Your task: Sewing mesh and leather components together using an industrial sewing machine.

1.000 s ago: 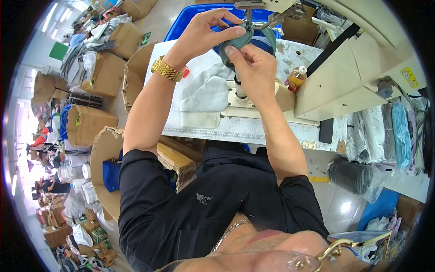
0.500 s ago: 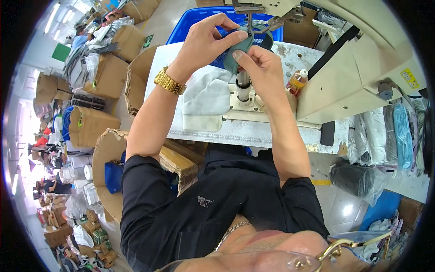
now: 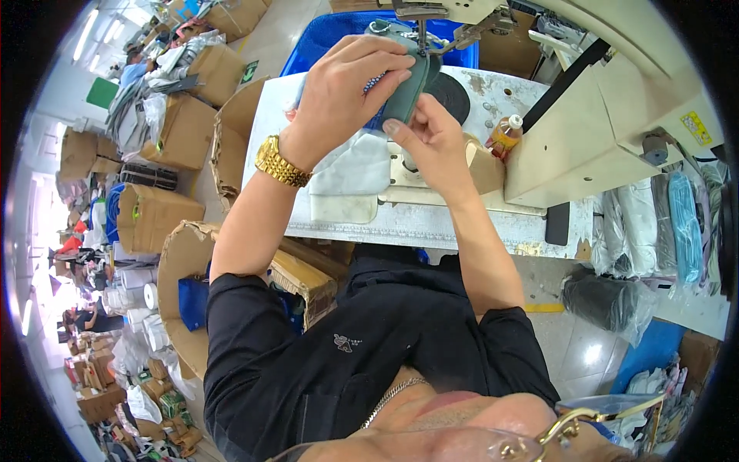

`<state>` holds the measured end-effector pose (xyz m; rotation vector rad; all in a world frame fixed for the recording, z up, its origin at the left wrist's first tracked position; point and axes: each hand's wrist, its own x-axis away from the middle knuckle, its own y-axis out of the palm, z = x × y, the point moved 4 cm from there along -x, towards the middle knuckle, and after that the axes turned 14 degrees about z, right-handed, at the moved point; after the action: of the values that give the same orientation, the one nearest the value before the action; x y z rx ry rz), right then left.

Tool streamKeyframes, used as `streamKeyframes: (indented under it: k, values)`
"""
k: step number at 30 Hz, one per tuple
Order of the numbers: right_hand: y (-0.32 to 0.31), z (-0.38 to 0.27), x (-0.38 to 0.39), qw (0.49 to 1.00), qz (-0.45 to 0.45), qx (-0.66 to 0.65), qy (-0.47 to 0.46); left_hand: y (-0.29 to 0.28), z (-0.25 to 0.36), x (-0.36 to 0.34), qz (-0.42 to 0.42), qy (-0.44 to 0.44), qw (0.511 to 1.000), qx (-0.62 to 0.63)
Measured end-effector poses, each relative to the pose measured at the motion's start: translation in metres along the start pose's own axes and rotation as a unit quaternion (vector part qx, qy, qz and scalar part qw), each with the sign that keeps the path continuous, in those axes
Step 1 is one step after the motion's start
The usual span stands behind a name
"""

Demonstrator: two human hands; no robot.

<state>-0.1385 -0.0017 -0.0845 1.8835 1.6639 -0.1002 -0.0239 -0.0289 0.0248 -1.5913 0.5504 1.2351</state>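
Observation:
A grey-green fabric piece point(image 3: 406, 96) with a curved edge lies under the needle bar point(image 3: 423, 37) of a sewing machine. My left hand point(image 3: 339, 92) spreads over the left side of the piece, its fingers bent and pressing on the fabric. At the lower edge, my right hand point(image 3: 435, 142) pinches the piece between thumb and fingers. The machine's post below is mostly hidden by my right hand and the fabric.
White fabric pieces point(image 3: 350, 173) lie on the white worktable point(image 3: 308, 219). A black round roll point(image 3: 453, 98) and a small drink bottle point(image 3: 505, 137) are right of the needle. Behind stands a blue basket point(image 3: 308, 48); cardboard boxes point(image 3: 181, 131) fill the left.
The fabric piece has turned under the needle and shows a broader face. My left hand has moved down and left, flatter over it; my right hand has slid slightly lower and left.

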Motion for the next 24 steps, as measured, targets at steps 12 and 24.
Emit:
streamKeyframes:
  k: [12,24]
  values:
    - [-0.005,-0.027,0.022,0.996,-0.002,-0.014,0.092,-0.001,0.007,0.005,-0.031,-0.089,0.995,-0.030]
    - [-0.004,-0.031,0.008,0.992,-0.013,-0.050,0.117,-0.005,0.010,0.003,-0.089,-0.116,0.988,-0.054]
